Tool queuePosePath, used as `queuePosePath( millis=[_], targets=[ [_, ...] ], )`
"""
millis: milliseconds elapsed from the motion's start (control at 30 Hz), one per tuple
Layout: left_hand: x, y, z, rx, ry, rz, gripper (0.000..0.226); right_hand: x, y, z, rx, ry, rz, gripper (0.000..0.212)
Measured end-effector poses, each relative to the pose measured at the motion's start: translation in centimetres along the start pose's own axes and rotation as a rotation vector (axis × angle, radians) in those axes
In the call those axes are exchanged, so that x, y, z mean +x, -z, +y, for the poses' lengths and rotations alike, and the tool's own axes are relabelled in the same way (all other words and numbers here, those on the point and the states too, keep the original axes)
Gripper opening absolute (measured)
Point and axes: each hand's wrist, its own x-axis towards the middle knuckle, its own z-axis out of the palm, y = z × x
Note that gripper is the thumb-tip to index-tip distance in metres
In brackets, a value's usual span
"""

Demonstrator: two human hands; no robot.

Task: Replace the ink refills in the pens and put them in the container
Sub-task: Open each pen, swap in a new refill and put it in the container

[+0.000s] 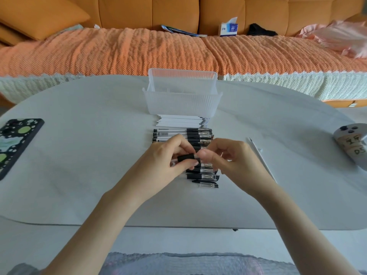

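A row of several black-and-clear pens [200,135] lies on the white table [89,155], partly hidden under my hands. Over that row my left hand [168,155] pinches the black grip section of one pen [185,157]. My right hand [230,157] pinches the pen's clear tip end, just right of the black grip. Behind the pens lies a stack of several white ink refills [181,121]. A clear ribbed plastic container [181,96] stands behind the refills. One loose refill [262,157] lies on the table to the right of my right hand.
A phone in a black spotted case [17,141] lies at the table's left edge. A grey device with handwritten labels [351,143] sits at the right edge. An orange sofa [178,46] with a tissue box runs behind the table.
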Motion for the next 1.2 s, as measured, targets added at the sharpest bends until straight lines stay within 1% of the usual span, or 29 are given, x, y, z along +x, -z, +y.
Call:
queuePosePath(
  millis=[100, 200, 233, 333, 367, 400, 500, 567, 700, 800, 967, 1000, 1067, 1133, 1200],
  targets=[
    [0.0, 0.1, 0.1, 0.006, 0.007, -0.013, 0.026, 0.0, 0.4, 0.0, 0.08, 0.001, -0.016, 0.019],
    [0.0, 0.1, 0.0, 0.024, 0.003, -0.016, 0.026, 0.0, 0.3, 0.2, 0.097, -0.024, -0.07, 0.007],
    [0.0, 0.0, 0.0, 0.032, 0.001, -0.014, 0.026, 0.0, 0.1, 0.3, 0.09, -0.038, -0.065, 0.007],
    [0.0, 0.1, -0.2, 0.047, -0.004, 0.011, 0.021, 0.0, -0.2, 0.1, 0.043, -0.045, -0.036, 0.024],
    [-0.1, 0.1, -0.3, 0.062, -0.01, 0.019, 0.019, 0.0, -0.2, 0.0, 0.033, -0.035, -0.025, 0.028],
    [-0.1, 0.2, -0.4, 0.074, -0.016, 0.023, 0.018, 0.0, 0.0, -0.1, 0.029, -0.026, -0.017, 0.027],
    [-0.1, 0.2, -0.5, 0.07, -0.021, 0.024, 0.016, -0.1, 0.2, -0.3, 0.027, -0.003, -0.041, 0.008],
    [-0.1, 0.1, -0.6, 0.06, -0.012, 0.023, 0.017, -0.2, 0.1, -0.3, 0.018, 0.006, -0.05, 0.003],
    [0.0, 0.1, -0.8, 0.014, -0.034, 0.008, 0.014, 0.0, 0.0, -0.2, -0.022, 0.01, 0.028, 0.006],
    [0.0, 0.2, -1.1, 0.055, -0.074, 0.0, 0.011, 0.0, -0.2, -0.1, -0.057, -0.002, 0.023, 0.009],
    [-0.1, 0.1, -1.4, 0.123, -0.101, 0.031, 0.018, 0.0, -0.8, 0.3, -0.125, -0.053, 0.037, 0.012],
    [-0.1, 0.1, -1.3, 0.128, -0.1, 0.033, 0.017, -0.1, -0.9, 0.3, -0.129, -0.052, 0.039, 0.013],
    [-0.3, 0.3, -1.2, 0.151, -0.097, 0.036, 0.012, -0.2, -0.6, 0.2, -0.124, -0.029, 0.049, 0.019],
    [-0.3, 0.6, -1.2, 0.21, -0.085, 0.054, 0.016, -0.5, 0.2, 0.3, -0.142, 0.009, 0.051, 0.028],
    [-0.3, 1.2, -1.2, 0.225, -0.073, 0.08, 0.02, -0.9, 1.2, 0.9, -0.244, 0.064, 0.002, 0.023]
  ],
)
